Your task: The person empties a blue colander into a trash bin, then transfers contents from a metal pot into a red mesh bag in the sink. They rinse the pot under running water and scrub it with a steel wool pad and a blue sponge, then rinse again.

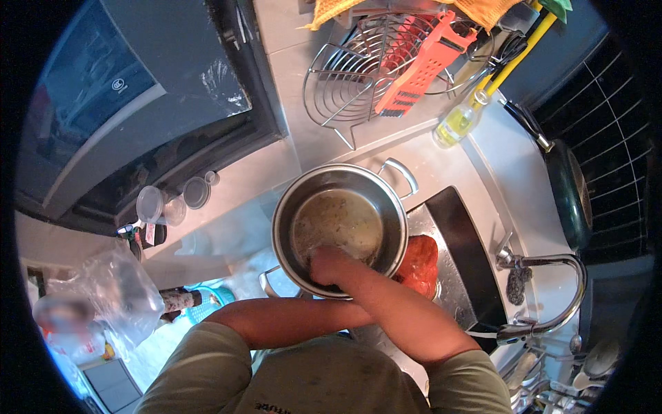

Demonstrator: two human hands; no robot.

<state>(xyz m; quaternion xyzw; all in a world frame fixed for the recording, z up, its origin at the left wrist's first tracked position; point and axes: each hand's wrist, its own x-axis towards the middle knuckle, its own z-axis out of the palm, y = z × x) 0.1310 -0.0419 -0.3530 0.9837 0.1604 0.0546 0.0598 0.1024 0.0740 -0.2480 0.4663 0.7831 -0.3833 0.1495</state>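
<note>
A deep stainless steel pot (283, 217) with two loop handles rests at the sink's edge, tilted slightly or seen from above; I cannot tell which. Its inside is brownish and wet. My right hand (330, 265) reaches over the near rim into the pot, knuckles up. Its fingers are blurred, and whatever they hold or touch is hidden. My left forearm (305, 320) crosses beneath the right one, which hides my left hand. A crumpled red item (421, 266), maybe a cloth or bag, lies against the pot's right side over the steel sink (457, 282).
A chrome faucet (563, 269) arches at the right. Behind the pot stand a wire rack (331, 88) with an orange grater (419, 72) and a glass bottle (457, 124) of yellow liquid. Plastic containers (150, 204) line the left ledge; a green-black pan (566, 196) leans right.
</note>
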